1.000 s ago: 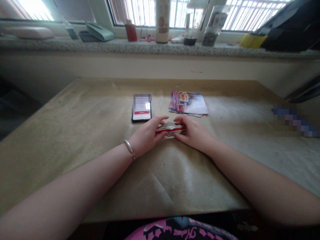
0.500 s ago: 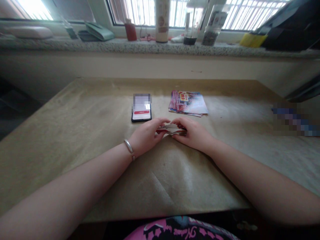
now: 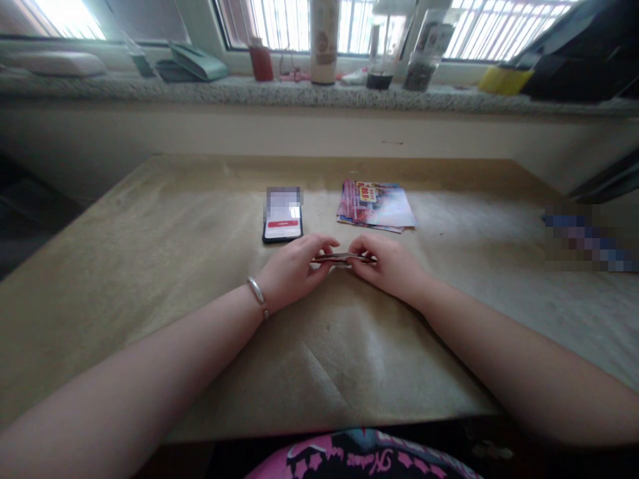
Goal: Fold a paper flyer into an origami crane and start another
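Observation:
Both hands meet at the middle of the paper-covered table point(image 3: 150, 266). My left hand point(image 3: 294, 269), with a silver bangle on its wrist, pinches the left end of a small folded paper piece point(image 3: 341, 257). My right hand point(image 3: 389, 263) pinches its right end. The piece is seen edge-on as a thin flat strip just above the table. Both hands' fingers are closed on it.
A phone point(image 3: 283, 216) with a lit screen lies just beyond my left hand. A stack of colourful leaflets point(image 3: 375, 206) lies beyond my right hand. Bottles, jars and other items stand along the stone windowsill point(image 3: 299, 93) at the back.
The paper piece showed a red edge and an open fold a second ago; the hands have pressed it flatter, so it is now a thin strip. Arms barely moved.

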### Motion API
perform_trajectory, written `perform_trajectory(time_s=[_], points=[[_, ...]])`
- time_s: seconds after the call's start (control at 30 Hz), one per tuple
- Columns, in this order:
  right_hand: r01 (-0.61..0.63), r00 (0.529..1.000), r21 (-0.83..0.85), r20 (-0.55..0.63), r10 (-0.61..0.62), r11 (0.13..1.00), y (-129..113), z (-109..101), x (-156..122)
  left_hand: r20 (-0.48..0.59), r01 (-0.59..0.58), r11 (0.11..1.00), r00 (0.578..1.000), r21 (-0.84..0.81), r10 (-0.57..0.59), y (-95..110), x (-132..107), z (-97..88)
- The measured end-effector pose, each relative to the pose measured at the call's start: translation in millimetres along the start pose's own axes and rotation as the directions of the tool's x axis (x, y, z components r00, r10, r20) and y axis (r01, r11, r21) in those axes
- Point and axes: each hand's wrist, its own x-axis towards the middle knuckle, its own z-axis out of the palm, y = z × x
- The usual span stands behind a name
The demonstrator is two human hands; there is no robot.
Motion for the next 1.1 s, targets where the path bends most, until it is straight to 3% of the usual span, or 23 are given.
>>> perform_trajectory(time_s=[0.23,0.47,0.6,0.83,1.1], points=[[0.083,0.996,-0.180,0.037,-0.078,0.980,-4.6,-5.3,0.3,0.056,-0.085,0.992,0.995,0.088,0.081,0.3,1.2,-2.2],[0.063,0.997,-0.348,0.073,-0.040,0.935,-3.7,-2.3,2.2,0.122,-0.146,0.975,0.984,0.166,0.126,-1.2,2.9,-1.6],[0.134,0.990,-0.422,0.102,-0.100,0.897,-2.0,-1.6,4.2,0.164,-0.210,0.955,0.970,0.208,0.177,-4.4,3.8,-0.5],[0.255,0.964,-0.442,0.183,-0.191,0.860,-3.4,-5.1,4.2,0.178,-0.281,0.906,0.956,0.315,0.235,-4.8,3.4,-0.8],[0.256,0.957,-0.404,0.237,-0.169,0.879,-10.0,-10.7,1.4,0.196,-0.330,0.874,0.941,0.357,0.275,-4.0,2.5,-2.0]])
